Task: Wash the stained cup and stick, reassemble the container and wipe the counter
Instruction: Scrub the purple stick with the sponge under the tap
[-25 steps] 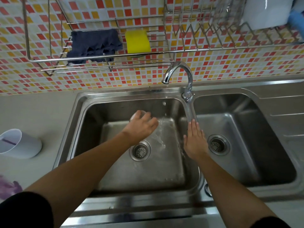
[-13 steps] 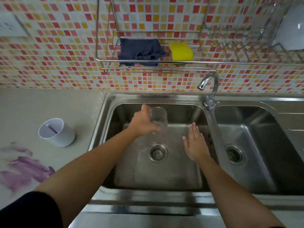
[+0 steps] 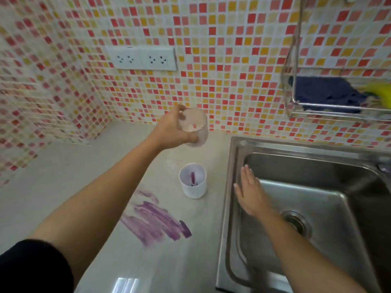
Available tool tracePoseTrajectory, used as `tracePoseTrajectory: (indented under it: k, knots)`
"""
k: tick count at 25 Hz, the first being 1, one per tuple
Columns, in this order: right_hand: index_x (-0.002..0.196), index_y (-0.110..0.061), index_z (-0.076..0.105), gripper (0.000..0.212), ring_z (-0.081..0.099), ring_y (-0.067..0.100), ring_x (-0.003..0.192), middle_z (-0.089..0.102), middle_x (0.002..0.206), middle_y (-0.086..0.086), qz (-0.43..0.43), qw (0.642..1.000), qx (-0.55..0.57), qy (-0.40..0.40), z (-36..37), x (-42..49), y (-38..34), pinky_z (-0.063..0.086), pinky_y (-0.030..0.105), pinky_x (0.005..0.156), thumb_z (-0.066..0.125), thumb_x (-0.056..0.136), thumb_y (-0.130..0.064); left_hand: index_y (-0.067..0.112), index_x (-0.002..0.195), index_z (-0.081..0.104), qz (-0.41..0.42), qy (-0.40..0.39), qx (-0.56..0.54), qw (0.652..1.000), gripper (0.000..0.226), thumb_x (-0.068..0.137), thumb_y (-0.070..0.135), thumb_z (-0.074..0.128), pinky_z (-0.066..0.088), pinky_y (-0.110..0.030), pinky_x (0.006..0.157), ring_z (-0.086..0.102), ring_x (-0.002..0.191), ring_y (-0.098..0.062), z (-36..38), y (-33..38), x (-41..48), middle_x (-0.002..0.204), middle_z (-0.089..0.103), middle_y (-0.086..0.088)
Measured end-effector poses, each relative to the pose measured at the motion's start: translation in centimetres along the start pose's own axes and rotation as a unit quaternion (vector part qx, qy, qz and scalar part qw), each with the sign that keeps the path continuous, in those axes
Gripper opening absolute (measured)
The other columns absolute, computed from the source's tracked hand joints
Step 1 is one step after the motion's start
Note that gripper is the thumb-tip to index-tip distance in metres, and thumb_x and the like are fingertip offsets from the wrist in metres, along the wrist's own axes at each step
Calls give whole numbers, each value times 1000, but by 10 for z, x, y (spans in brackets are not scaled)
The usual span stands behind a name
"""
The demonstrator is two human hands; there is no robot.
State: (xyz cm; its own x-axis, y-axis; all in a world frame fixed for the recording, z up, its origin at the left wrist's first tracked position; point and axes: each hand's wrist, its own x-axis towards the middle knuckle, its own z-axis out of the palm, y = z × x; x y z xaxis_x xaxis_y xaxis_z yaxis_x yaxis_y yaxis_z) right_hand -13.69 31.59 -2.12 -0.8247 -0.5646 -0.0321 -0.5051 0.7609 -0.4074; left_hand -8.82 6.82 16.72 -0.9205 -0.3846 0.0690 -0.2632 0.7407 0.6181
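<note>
The left hand [image 3: 169, 129] grips a clear frosted plastic cup [image 3: 193, 126] above the desk; the white cup holding a purple-stained stick [image 3: 193, 180] stands below it, left of the flat, empty right hand [image 3: 249, 192].

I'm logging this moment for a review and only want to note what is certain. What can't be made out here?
- Clear cup in the left hand: motion blur hides whether any stain remains.
- Purple stick in the white cup: its lower end sits behind the cup wall.
- Yellow sponge on the wire rack: cut by the right edge and blurred.
- Faucet: outside the frame.
</note>
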Motion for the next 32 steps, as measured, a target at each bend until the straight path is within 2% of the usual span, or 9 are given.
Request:
tracePoseTrajectory:
  k: [6,13,15,17,19,22,24,27,32]
  knots:
    - [148,-5,7,59,1,23,146,-1,158,11,26,998,-32,-53,35,2,-37,5,34,117,30,98,-27,12,133,38,-61,-91,52,993,88,61,32,84,47,-35,89,56,104,-27,22,-109,-16,124,54,-9]
    - [148,-6,-1,60,-6,21,146,-12,157,11,64,992,-51,-97,49,-5,-39,3,35,117,24,101,-32,12,135,34,-117,-120,18,986,91,61,32,84,46,-35,90,53,111,-29,51,-145,-36,130,49,-11]
    - [148,-5,-1,60,-6,20,146,-11,157,11,64,992,-44,-98,48,-4,-41,3,34,117,25,101,-32,12,141,26,-122,-133,8,983,100,62,32,84,44,-37,95,47,121,-30,51,-144,-39,140,41,-13]
    - [148,-5,3,61,0,21,146,-6,158,11,59,994,-30,-83,45,-5,-41,5,33,117,28,100,-33,14,148,7,-117,-190,26,974,116,63,32,84,36,-40,106,30,136,-31,43,-142,-41,153,20,-13]
    - [147,-6,14,62,16,24,144,11,158,11,51,998,13,-34,37,-5,-41,15,33,116,39,96,-30,17,150,1,-96,-209,60,971,116,67,29,81,35,-41,108,25,139,-31,28,-134,-36,154,12,-10]
    - [143,-11,28,75,34,22,134,33,147,8,20,992,121,11,17,-1,-52,26,27,109,64,80,-28,18,143,35,-14,-127,57,990,74,78,25,69,46,-31,90,52,113,-25,8,-105,-22,132,42,-11]
    - [142,-14,30,88,36,16,131,35,143,3,-16,984,175,3,5,5,-65,28,27,108,73,70,-42,18,128,56,86,-120,57,987,44,85,26,64,47,-25,82,57,89,-14,8,-80,-16,107,57,-5]
    - [143,-20,25,103,36,10,129,33,145,-3,-32,980,196,-29,-6,12,-89,35,32,107,77,62,-56,17,122,62,210,-204,149,944,35,89,28,59,42,-23,76,49,80,-11,28,-56,-15,98,61,-5]
    - [140,-22,32,96,41,15,127,39,141,-3,-41,978,197,-54,-2,22,-102,39,36,105,76,63,-57,16,115,67,274,-262,273,884,29,92,27,53,36,-24,69,46,79,-14,45,-48,-13,87,56,-3]
